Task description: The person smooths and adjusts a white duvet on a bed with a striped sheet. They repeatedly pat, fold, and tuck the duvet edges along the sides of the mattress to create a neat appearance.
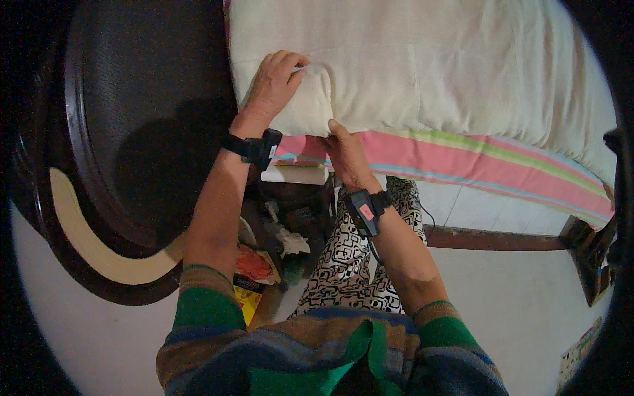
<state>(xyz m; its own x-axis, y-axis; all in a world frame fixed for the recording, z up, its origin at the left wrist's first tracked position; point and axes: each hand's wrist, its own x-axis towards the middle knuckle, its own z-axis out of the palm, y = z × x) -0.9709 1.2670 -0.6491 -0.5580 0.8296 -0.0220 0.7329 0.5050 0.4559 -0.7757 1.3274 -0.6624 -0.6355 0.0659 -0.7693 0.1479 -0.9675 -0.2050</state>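
A cream blanket covers the bed in front of me, its near edge hanging over a pink striped sheet. My left hand lies at the left corner of the blanket, fingers curled and pinching a bit of its cloth. Closer to me, my right hand grips the blanket's near edge, thumb on top and the other fingers hidden underneath. Between the two hands the cloth rises in a curved fold. Each wrist wears a black strapped device.
A dark headboard with a cream curved trim stands at the left. Below the bed's edge, a cluttered space holds a red bag and a yellow packet. Dark wooden furniture is at the far right, beside the pale floor.
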